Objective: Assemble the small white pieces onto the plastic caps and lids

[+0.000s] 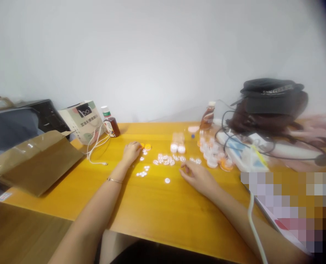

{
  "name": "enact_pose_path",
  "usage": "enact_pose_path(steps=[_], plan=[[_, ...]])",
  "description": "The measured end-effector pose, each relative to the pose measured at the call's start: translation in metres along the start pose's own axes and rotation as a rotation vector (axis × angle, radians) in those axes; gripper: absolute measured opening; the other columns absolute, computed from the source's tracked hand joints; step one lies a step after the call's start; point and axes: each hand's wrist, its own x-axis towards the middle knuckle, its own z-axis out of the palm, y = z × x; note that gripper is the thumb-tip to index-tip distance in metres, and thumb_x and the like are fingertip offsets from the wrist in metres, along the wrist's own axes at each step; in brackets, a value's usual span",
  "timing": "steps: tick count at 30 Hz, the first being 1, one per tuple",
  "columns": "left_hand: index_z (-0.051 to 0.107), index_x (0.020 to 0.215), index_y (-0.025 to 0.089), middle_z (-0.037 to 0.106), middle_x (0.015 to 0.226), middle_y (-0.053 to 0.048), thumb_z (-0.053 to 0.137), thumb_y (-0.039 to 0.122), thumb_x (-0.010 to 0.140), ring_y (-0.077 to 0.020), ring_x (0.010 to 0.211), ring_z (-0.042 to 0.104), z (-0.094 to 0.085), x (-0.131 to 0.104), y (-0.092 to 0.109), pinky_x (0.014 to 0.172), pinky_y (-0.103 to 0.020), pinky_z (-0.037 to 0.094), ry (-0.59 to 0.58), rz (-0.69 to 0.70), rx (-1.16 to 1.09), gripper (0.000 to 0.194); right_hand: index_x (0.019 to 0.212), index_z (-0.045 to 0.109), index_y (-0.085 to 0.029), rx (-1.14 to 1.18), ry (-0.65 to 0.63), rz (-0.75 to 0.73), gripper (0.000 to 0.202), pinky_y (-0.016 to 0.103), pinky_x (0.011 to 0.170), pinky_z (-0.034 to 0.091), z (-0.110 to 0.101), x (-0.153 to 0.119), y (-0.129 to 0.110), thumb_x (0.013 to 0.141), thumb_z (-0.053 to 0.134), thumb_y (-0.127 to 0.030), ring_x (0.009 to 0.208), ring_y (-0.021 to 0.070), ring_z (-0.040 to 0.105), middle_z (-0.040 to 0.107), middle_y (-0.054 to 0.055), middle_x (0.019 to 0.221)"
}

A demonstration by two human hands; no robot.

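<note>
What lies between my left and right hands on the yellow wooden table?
The head view shows small white round pieces, some with red or dark markings, scattered between left hand and right hand.

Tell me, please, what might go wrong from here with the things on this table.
The right hand is close to the small patterned discs, so a careless sweep might scatter them. The white cord crosses in front of the right forearm and could snag if that arm moves. The white cable runs close by the brown bottle; a tug could perhaps tip it.
</note>
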Motion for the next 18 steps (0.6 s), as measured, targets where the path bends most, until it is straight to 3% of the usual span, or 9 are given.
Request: enact_pose_path(steps=[5, 8, 11, 13, 18], plan=[[0.061, 0.084, 0.017, 0.062, 0.091, -0.007, 0.046, 0.02, 0.08, -0.0188, 0.088, 0.057, -0.011, -0.003, 0.006, 0.08, -0.028, 0.04, 0.064, -0.033, -0.017, 0.015, 0.082, 0.051, -0.021, 0.024, -0.02, -0.023, 0.013, 0.024, 0.055, 0.036, 0.002, 0.0, 0.002, 0.08, 0.043, -0.032, 0.062, 0.0141, 0.051, 0.056, 0.001, 0.072], [0.06, 0.083, 0.017, 0.06, 0.091, -0.005, 0.047, 0.022, 0.081, -0.0161, 0.087, 0.056, -0.028, -0.014, 0.026, 0.08, -0.026, 0.04, 0.076, 0.052, -0.074, 0.014, 0.082, 0.051, -0.02, 0.041, -0.021, -0.035, 0.013, 0.024, 0.056, 0.036, 0.003, 0.0, 0.003, 0.08, 0.044, -0.03, 0.062, 0.014, 0.051, 0.056, 0.001, 0.072], [0.06, 0.082, 0.016, 0.06, 0.087, -0.005, 0.049, 0.024, 0.081, -0.0132, 0.084, 0.055, -0.047, -0.033, 0.058, 0.079, -0.024, 0.04, -0.152, 0.49, -0.321, 0.014, 0.082, 0.051, -0.021, 0.057, -0.028, -0.038, 0.012, 0.024, 0.056, 0.036, 0.003, 0.0, 0.003, 0.08, 0.044, -0.03, 0.062, 0.0138, 0.051, 0.056, 0.001, 0.071], [0.061, 0.084, 0.016, 0.06, 0.087, -0.005, 0.049, 0.025, 0.082, -0.0128, 0.084, 0.055, -0.053, -0.045, 0.078, 0.079, -0.024, 0.04, -0.308, 0.688, -0.4, 0.015, 0.081, 0.052, -0.02, 0.066, -0.032, -0.039, 0.012, 0.024, 0.055, 0.036, 0.003, 0.0, 0.004, 0.08, 0.044, -0.03, 0.061, 0.0135, 0.05, 0.056, 0.0, 0.07], [0.062, 0.082, 0.016, 0.06, 0.083, -0.005, 0.052, 0.024, 0.081, -0.0121, 0.079, 0.054, -0.049, -0.057, 0.095, 0.074, -0.024, 0.04, -0.484, 0.837, -0.41, 0.013, 0.08, 0.052, -0.02, 0.083, -0.037, -0.036, 0.012, 0.024, 0.054, 0.035, 0.005, 0.0, 0.004, 0.08, 0.045, -0.029, 0.06, 0.0131, 0.05, 0.055, 0.0, 0.068]])
